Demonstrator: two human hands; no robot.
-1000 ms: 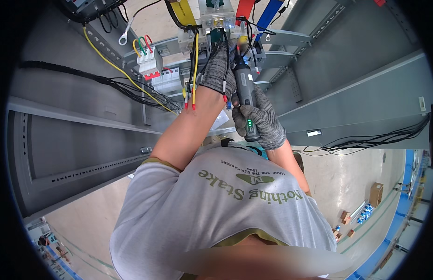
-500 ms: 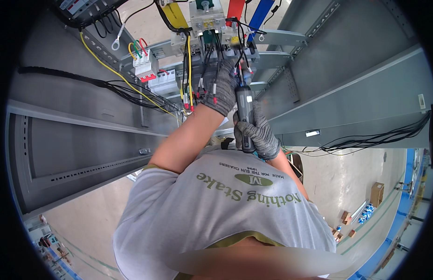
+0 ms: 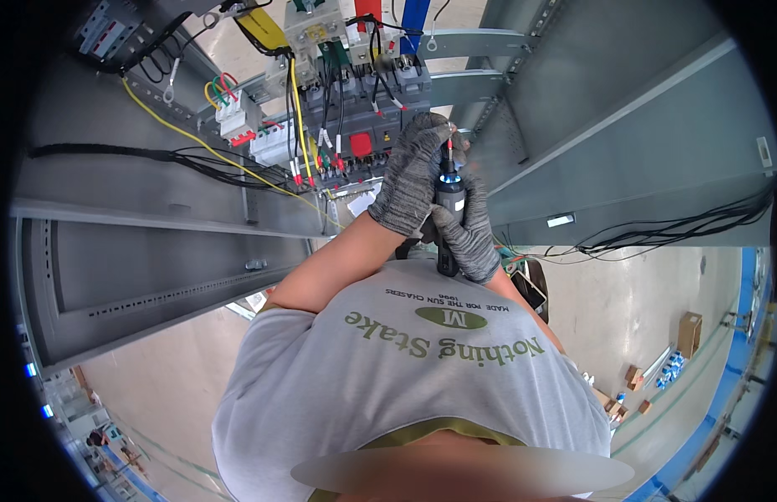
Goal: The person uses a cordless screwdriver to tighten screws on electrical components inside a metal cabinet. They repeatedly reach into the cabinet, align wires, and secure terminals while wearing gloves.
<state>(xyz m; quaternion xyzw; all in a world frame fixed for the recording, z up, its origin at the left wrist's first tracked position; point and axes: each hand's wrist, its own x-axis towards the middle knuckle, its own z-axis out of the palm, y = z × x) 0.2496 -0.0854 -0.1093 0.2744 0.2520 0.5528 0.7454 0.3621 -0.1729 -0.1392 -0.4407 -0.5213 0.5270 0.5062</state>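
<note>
My right hand (image 3: 470, 234), in a grey knit glove, is wrapped round the grip of a dark cordless screwdriver (image 3: 450, 197) that points up and away from me. Beside it, the gloved fingers of my left hand (image 3: 407, 176) are closed together at the screwdriver's red-collared bit. Whatever they pinch there is too small to make out. Just beyond my hands is a large grey circuit breaker (image 3: 388, 127) with a red square button. Black wires with red tips and a yellow wire (image 3: 300, 109) hang over its left side.
Grey cabinet walls rise on both sides. Small white breakers (image 3: 238, 119) sit left of the large one. A black cable bundle (image 3: 112, 151) runs along the left wall, and loose black wires (image 3: 681, 227) lie along the right door. Cardboard boxes (image 3: 689, 333) stand on the floor at right.
Both hands and the screwdriver have drawn back from the large breaker's upper terminals toward my body, uncovering its front. The left fingers now meet at the bit. The whole view has shifted slightly.
</note>
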